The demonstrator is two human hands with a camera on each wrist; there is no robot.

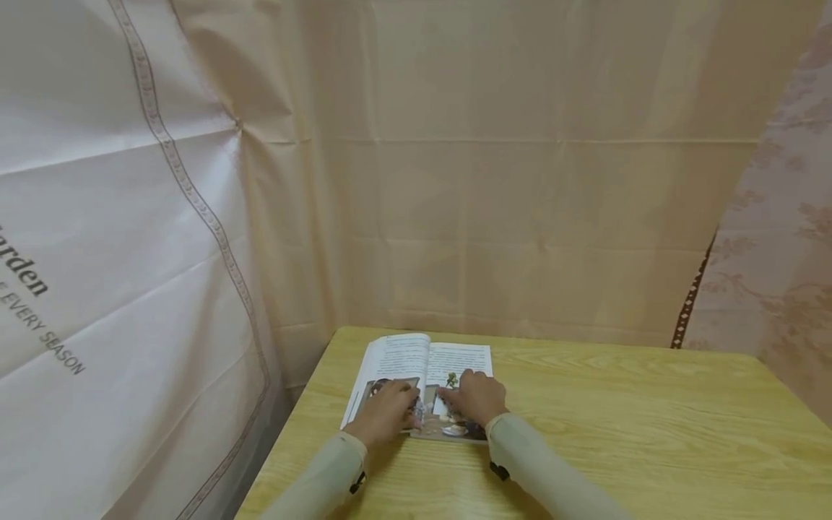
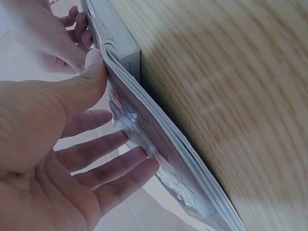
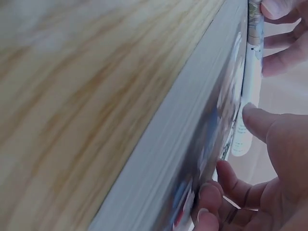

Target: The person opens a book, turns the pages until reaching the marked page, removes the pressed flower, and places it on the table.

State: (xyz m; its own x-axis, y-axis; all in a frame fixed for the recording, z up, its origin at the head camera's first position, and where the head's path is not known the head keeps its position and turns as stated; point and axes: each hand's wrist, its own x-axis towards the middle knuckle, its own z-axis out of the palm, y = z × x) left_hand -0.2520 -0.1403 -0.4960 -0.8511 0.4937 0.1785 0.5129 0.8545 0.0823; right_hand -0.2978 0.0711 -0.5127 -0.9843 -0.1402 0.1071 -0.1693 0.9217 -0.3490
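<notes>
A thick paperback book (image 1: 460, 357) lies open on the table, with printed text above and colour pictures along the lower half of both pages. My left hand (image 1: 385, 412) rests on the left page. In the left wrist view its fingers (image 2: 101, 149) are spread fairly straight on the picture, and the thumb presses beside the fold. On the right page, my right hand (image 1: 481, 397) touches the picture with relaxed, slightly bent fingers (image 3: 233, 180); its thumb points toward the fold. The left-hand pages (image 2: 159, 118) bow up near the spine. Both hands partly hide the pictures.
The book is near the left end of a light wood-grain table (image 1: 624, 419). A beige cloth (image 1: 520, 180) hangs behind it. At the left hangs a white printed cloth (image 1: 130, 274), and a floral cloth (image 1: 780, 238) is on the right.
</notes>
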